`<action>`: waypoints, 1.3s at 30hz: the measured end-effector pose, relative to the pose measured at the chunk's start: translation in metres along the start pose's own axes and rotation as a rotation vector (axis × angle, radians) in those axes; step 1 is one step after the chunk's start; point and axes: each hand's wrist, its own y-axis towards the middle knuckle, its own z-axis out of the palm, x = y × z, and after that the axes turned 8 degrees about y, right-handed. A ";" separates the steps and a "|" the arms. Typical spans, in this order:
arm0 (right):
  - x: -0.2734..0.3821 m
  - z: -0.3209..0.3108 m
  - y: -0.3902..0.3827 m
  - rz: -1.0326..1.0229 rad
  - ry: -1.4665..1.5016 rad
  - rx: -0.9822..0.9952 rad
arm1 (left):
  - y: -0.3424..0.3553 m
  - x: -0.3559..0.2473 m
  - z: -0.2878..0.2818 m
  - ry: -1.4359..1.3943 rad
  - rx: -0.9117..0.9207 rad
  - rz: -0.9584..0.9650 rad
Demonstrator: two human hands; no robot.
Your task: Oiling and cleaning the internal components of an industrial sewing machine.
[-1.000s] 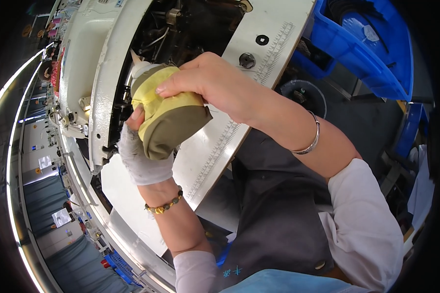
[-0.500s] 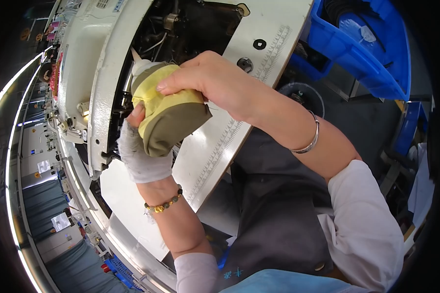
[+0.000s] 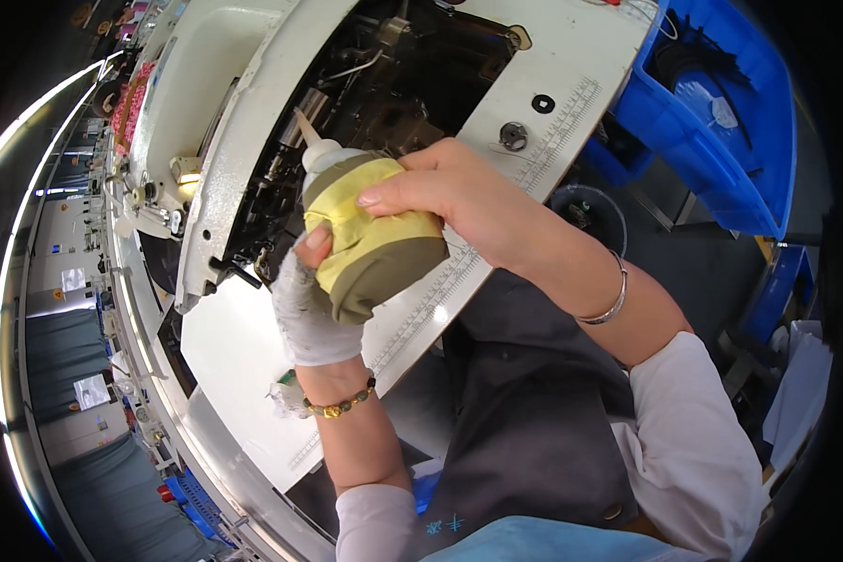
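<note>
Both hands hold a bottle with a pale pointed nozzle (image 3: 317,148), wrapped in yellow and olive fabric (image 3: 384,264). My left hand (image 3: 311,309), in a white fingerless covering, grips its left side, thumb showing and other fingers hidden. My right hand (image 3: 450,201) is closed over the upper right of the fabric, thumb pressing the yellow part. Under the nozzle is the dark, oily inside of a machine (image 3: 412,94), its white head (image 3: 215,159) tilted back at the left. A small clear crumpled item (image 3: 286,398) lies beside my left wrist.
A white tabletop (image 3: 234,347) with a printed ruler carries a black ring (image 3: 543,103) and a round metal part (image 3: 513,136). Blue bins (image 3: 740,187) stand right, beside a coiled hose (image 3: 618,215). A row of machines and grey-blue curtains (image 3: 94,478) runs along the left.
The view has shifted, so machine, table, hands and bottle appear farther right and slightly lower. My grip on the wrapped bottle looks the same, with the nozzle still over the machine's inside.
</note>
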 end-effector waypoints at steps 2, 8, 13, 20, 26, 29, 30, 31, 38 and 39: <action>0.003 0.001 -0.006 0.025 -0.006 0.027 | -0.007 0.003 0.006 0.028 -0.040 0.003; -0.002 0.010 -0.014 0.099 0.015 0.071 | -0.022 0.017 -0.013 0.016 -0.108 -0.010; -0.009 0.012 -0.011 0.138 -0.023 0.095 | -0.026 0.022 -0.021 0.010 -0.170 -0.043; -0.017 0.019 -0.007 0.163 -0.049 0.015 | -0.029 0.024 -0.033 -0.043 -0.139 -0.033; -0.021 0.021 -0.004 0.182 -0.053 0.012 | -0.028 0.028 -0.043 -0.014 -0.144 -0.035; -0.021 0.025 -0.004 0.186 -0.058 0.005 | -0.029 0.027 -0.043 -0.042 -0.112 -0.034; -0.021 0.027 -0.004 0.188 -0.052 -0.003 | -0.030 0.027 -0.044 -0.056 -0.110 -0.041; -0.022 0.027 -0.003 0.193 -0.061 0.000 | -0.030 0.027 -0.044 -0.070 -0.108 -0.048; -0.023 0.032 -0.002 0.194 -0.084 0.049 | -0.034 0.031 -0.051 -0.086 -0.137 -0.010; -0.023 0.034 -0.001 0.185 -0.092 0.065 | -0.035 0.030 -0.053 -0.060 -0.130 -0.005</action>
